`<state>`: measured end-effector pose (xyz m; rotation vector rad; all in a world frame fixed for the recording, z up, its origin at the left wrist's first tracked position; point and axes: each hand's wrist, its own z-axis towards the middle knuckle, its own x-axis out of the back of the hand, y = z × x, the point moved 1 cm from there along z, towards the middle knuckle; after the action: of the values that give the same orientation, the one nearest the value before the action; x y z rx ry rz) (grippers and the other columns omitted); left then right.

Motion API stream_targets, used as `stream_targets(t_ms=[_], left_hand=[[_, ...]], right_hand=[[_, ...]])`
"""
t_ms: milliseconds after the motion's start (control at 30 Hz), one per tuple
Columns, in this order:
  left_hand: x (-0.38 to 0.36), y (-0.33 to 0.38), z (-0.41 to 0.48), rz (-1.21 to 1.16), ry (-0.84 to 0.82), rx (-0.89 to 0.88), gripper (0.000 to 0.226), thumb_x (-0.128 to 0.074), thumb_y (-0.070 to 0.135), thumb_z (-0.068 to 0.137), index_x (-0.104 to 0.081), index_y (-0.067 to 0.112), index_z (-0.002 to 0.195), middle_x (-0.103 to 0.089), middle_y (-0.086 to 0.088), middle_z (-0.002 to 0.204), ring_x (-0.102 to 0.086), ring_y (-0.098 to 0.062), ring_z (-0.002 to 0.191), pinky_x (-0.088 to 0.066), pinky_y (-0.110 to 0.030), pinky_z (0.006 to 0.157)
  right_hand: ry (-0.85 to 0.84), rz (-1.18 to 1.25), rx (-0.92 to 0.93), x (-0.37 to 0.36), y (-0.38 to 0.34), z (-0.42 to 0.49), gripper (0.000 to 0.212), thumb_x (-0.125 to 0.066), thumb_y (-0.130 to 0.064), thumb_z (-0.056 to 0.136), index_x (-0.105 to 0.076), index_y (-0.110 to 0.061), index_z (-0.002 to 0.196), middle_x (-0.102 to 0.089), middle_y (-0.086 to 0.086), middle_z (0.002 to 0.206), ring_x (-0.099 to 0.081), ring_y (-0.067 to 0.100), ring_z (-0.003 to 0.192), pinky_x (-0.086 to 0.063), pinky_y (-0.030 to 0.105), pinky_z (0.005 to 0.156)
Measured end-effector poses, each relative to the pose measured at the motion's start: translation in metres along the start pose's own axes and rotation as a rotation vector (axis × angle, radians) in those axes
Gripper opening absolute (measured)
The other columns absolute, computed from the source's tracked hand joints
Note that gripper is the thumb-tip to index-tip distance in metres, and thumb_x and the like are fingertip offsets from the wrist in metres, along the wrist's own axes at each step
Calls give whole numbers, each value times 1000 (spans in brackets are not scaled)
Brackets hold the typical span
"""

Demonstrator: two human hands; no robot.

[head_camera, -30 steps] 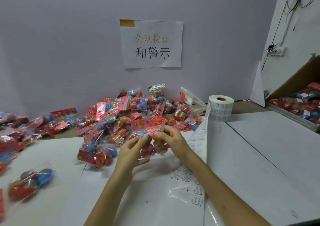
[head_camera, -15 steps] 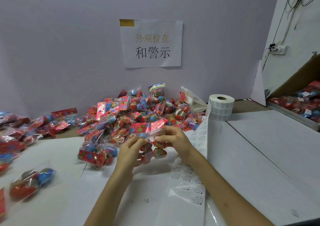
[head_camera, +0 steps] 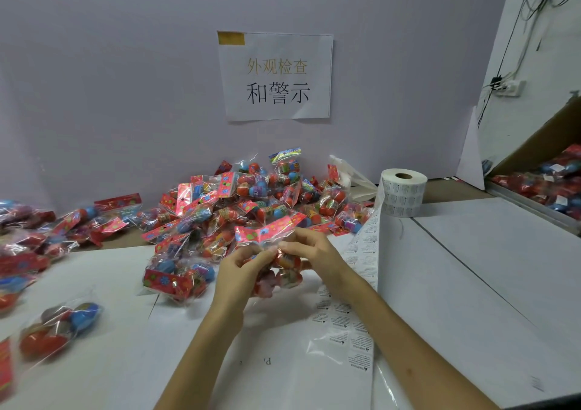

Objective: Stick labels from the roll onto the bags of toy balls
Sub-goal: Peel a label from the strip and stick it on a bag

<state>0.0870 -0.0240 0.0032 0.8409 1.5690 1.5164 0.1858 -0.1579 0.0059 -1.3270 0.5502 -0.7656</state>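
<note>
Roughly upright bag (head_camera: 267, 232), header uppermost, pinched by left hand (head_camera: 240, 273) and right hand (head_camera: 317, 252) fingers (head_camera: 292, 245); label strip (head_camera: 364, 246) just right.

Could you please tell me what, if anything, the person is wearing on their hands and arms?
Nothing that this view shows. The left hand and right hand are ungloved, and no rings are visible, though parts of the fingers are hidden. The left forearm and right forearm are bare down to the bottom edge of the frame: no sleeves, watch, bracelet or wristband.
</note>
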Motion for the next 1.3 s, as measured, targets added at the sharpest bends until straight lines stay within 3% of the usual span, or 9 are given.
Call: stream_targets(t_ms=[133, 300, 400, 500, 600, 700, 900, 1067, 1300], left_hand=[[3, 0, 2, -40, 57, -28, 14, -75, 27, 92, -72, 14, 96, -78, -6, 80, -75, -20, 66, -58, -28, 53], [1, -4, 5, 29, 143, -89, 42, -78, 37, 87, -57, 23, 121, -65, 3, 115, -68, -17, 103, -55, -27, 79], [2, -3, 4, 239, 172, -302, 47, -80, 38, 85, -53, 30, 122, -59, 17, 117, -59, -3, 110, -47, -21, 82], [-3, -7, 3, 311, 8, -327, 47, -81, 33, 86, -58, 31, 127, -61, 18, 124, -60, -2, 114, -51, -29, 89], [-8, -15, 1, 367, -75, -291, 54, -83, 28, 85, -52, 32, 130, -61, 18, 121, -60, 6, 107, -51, -23, 88], [-4, -15, 3, 344, 61, -297, 43, -80, 19, 87, -53, 29, 119, -66, 13, 107, -65, 1, 96, -48, -9, 74], [2, -6, 4, 12, 28, -27, 19, -68, 25, 96, -67, 20, 114, -78, -6, 99, -77, -22, 87, -58, -38, 80], [-3, -5, 2, -12, -101, 14, 21, -68, 26, 97, -69, 18, 116, -80, -6, 94, -77, -22, 84, -58, -35, 78], [-5, -11, 2, 208, -10, -111, 30, -70, 28, 96, -60, 22, 124, -74, -1, 103, -74, -16, 80, -55, -17, 64]], right_hand=[[-57, 27, -65, -4, -1, -2, 26, -64, -30, 96, -69, -13, 114, -71, 4, 97, -69, 23, 91, -56, 32, 69], [144, 59, -44, 4, -2, 3, 15, -68, -17, 95, -70, -10, 108, -71, 8, 101, -71, 30, 99, -63, 46, 78], [291, 27, -19, 9, -3, 3, 18, -75, -20, 90, -65, -12, 102, -69, 1, 93, -71, 16, 84, -62, 36, 67], [313, 0, -8, 9, -2, 3, 24, -79, -23, 87, -64, -11, 102, -68, 3, 97, -71, 15, 85, -60, 34, 62], [161, 17, 33, 3, -2, 2, 29, -77, -31, 86, -68, -12, 106, -71, 10, 104, -72, 22, 91, -59, 35, 67], [37, 35, 45, -1, -4, 1, 34, -67, -34, 90, -70, -10, 114, -74, 9, 109, -72, 21, 91, -56, 32, 74], [283, -24, 92, 9, -1, 5, 7, -69, -14, 93, -74, -19, 92, -73, -2, 80, -63, 13, 67, -50, 26, 61], [129, 16, -139, 10, 2, 7, 20, -63, -41, 97, -71, -24, 103, -73, -7, 89, -70, 10, 76, -56, 30, 70], [218, -44, -69, 11, 6, 9, 21, -71, -30, 93, -77, -11, 97, -78, 2, 86, -72, 15, 80, -58, 31, 68]])
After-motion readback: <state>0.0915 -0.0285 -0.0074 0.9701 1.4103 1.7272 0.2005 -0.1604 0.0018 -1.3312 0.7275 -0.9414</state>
